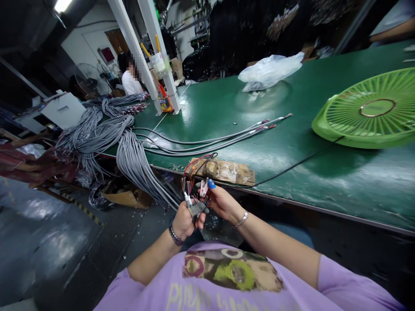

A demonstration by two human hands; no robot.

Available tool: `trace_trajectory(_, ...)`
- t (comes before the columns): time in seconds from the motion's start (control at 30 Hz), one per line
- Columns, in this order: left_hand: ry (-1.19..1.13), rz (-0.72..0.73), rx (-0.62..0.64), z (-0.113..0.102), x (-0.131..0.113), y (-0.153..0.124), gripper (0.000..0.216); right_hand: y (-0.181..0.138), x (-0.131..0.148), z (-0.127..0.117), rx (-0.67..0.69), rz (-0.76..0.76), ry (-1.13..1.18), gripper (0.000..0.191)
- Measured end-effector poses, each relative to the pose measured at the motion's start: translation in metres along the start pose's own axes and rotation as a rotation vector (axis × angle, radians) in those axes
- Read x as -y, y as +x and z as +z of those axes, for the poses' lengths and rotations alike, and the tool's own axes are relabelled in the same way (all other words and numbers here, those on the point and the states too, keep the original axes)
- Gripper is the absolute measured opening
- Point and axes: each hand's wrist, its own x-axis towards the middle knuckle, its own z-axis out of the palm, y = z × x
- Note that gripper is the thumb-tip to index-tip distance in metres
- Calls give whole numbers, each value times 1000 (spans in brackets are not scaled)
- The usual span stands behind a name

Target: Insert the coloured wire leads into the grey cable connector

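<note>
My left hand is closed around a grey cable end whose thin coloured wires fan out upward. My right hand pinches a small pale connector piece among those wires; a blue cap covers one fingertip. Both hands are held close together just below the front edge of the green table. A watch sits on my left wrist and a metal bracelet on my right.
Several grey cables lie across the table, and big bundles hang over its left end. A taped wooden block sits at the edge, a green fan grille at right, a plastic bag behind. Another person sits far left.
</note>
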Motion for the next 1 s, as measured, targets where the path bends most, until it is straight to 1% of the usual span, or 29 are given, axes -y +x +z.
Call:
trace_trajectory(0.17,24,28,-15,-1,2,-8,38,-6,4,-4,33,105,15,45)
trace_trajectory(0.27,42,58,-31,-1,6,-15,37,-10,8,-3,69,148,48,42)
trace_trajectory(0.37,37,90,-66,0,8,-17,36,-13,8,-3,55,108,45,31)
trace_trajectory(0.43,22,113,-96,2,8,-17,35,-13,7,-3,47,61,20,27)
trace_trajectory(0.57,-12,146,-126,7,5,-12,34,-10,3,-4,49,-5,-4,33)
trace_trajectory(0.77,-33,147,-129,9,4,-7,33,-3,2,0,40,108,123,33)
trace_trajectory(0.9,-6,123,-134,8,5,-5,34,0,1,3,-26,85,176,29)
trace_trajectory(1.0,23,99,-140,8,6,-6,35,0,0,3,-33,82,177,30)
